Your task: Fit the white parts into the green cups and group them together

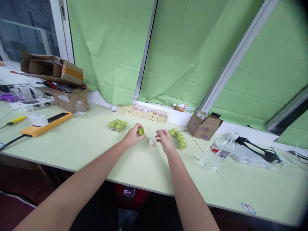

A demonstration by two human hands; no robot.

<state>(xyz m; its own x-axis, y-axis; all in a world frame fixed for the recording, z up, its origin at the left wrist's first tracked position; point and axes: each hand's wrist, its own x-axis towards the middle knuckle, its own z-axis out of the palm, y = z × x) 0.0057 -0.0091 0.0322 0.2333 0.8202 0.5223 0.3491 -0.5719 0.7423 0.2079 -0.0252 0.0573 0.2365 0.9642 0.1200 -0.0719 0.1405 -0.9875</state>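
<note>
My left hand [135,135] is closed around a small green plastic cup [141,131], its hollow side turned toward the right. Across from it, my right hand [164,138] is raised above the table with its fingers curled toward the thumb; whatever is between the fingertips is too small to make out. A pale, roundish lump [150,141] lies on the table between the hands, nearer the right one. Green-topped small containers [117,125] stand in a cluster beyond my left hand. More green-topped containers [180,140] stand in a group just right of my right hand.
Small cardboard boxes [146,113] line the table's back edge. An open carton [203,125], a large water bottle [218,152] and a black headset [261,149] are on the right. On the left are an orange power strip [48,124], a clear plastic dome [80,109] and stacked cartons [54,70].
</note>
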